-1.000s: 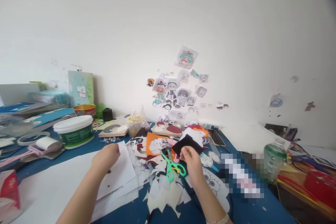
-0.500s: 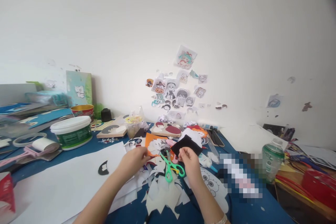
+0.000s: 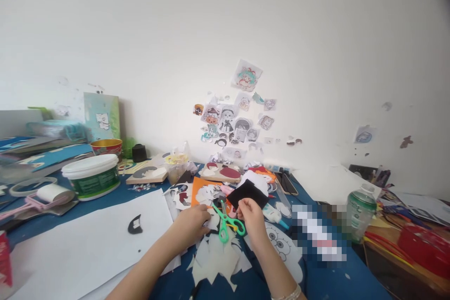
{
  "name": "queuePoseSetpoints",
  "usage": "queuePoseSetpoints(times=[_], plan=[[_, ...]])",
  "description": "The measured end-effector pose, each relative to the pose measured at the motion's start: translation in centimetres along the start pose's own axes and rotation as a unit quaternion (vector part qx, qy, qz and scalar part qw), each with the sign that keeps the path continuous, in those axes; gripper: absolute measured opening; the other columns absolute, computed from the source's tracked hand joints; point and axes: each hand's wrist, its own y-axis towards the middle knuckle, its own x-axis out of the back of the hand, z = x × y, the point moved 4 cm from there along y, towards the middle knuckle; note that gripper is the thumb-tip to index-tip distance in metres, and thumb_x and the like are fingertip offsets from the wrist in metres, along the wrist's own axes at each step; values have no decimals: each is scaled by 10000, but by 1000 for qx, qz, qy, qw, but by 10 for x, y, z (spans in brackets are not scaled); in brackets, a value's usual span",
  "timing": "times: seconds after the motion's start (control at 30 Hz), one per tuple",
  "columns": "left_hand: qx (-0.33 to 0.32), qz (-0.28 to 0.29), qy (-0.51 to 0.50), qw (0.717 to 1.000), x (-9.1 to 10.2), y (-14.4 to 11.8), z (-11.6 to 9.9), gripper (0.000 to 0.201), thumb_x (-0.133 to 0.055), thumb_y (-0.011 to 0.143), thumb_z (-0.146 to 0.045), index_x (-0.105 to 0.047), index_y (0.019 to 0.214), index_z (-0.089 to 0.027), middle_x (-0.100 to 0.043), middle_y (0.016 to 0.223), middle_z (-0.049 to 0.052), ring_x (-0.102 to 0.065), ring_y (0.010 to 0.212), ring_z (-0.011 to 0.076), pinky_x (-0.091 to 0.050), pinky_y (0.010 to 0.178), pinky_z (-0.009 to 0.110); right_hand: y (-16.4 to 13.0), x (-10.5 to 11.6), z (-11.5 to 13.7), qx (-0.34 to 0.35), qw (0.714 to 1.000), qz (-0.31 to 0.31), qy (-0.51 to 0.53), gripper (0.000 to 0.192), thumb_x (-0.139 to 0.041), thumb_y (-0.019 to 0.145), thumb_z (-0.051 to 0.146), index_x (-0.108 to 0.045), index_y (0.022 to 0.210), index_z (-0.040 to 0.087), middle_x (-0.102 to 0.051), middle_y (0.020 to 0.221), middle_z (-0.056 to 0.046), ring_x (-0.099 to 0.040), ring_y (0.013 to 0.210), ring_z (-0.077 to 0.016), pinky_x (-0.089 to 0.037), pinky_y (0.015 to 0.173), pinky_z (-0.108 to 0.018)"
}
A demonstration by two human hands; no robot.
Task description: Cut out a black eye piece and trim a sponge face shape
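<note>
Scissors (image 3: pixel 227 223) lie between hands; right grip (image 3: pixel 250 213) pinches black paper (image 3: pixel 248 192), left grip (image 3: pixel 192 222) curled on paper scraps (image 3: pixel 214 258).

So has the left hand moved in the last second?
Yes. The left hand has crossed rightward off the white sheet, leaving a small black cut-out there, and now rests beside the green scissors.

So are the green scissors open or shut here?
Open: the green scissors lie on the paper scraps with blades apart, between both hands.
</note>
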Motion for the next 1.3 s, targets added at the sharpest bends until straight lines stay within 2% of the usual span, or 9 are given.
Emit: queuePoseSetpoints(times=[0.23,0.47,0.77,1.1,1.2,1.3], plan=[[-2,-5,-3,1000,2,-1,-2,241,-437,766,-252,-662,838,-200,-619,855,78,-581,791,205,-446,611,254,-2,-1,1,1,1000,10,5,163,-544,692,328,-536,641,174,-522,554,11,-504,537,-136,-399,539,-242],[-1,-26,-22,999,7,-3,-2,348,-314,833,-241,-649,753,-188,-626,800,84,-588,729,193,-426,580,251,-2,0,2,8,1000,11,26,188,-564,683,347,-534,604,179,-517,543,17,-479,506,-118,-385,520,-235],[44,-56,-50,996,9,-3,7,366,-283,842,-270,-639,799,-201,-644,811,73,-593,738,196,-414,587,255,-2,-3,6,-11,998,18,58,241,-597,644,403,-535,586,178,-509,526,14,-478,494,-123,-396,506,-247],[97,-80,-70,990,15,-4,13,364,-281,844,-317,-598,717,-195,-639,799,59,-589,727,186,-381,563,246,1,-1,-1,-10,997,24,69,254,-611,659,417,-577,680,167,-522,553,15,-484,509,-119,-409,519,-245],[117,-97,-72,986,16,-4,17,360,-290,845,-332,-609,753,-192,-643,819,68,-589,736,191,-389,567,251,-1,-1,2,-18,998,22,55,224,-633,650,387,-577,687,174,-532,557,12,-492,522,-127,-421,535,-254],[152,-119,-97,976,17,-4,21,353,-308,843,-364,-614,899,-196,-644,923,83,-591,790,203,-416,598,265,-5,-3,8,-28,997,34,65,229,-658,636,388,-572,679,181,-532,555,15,-500,522,-132,-433,553,-265]])
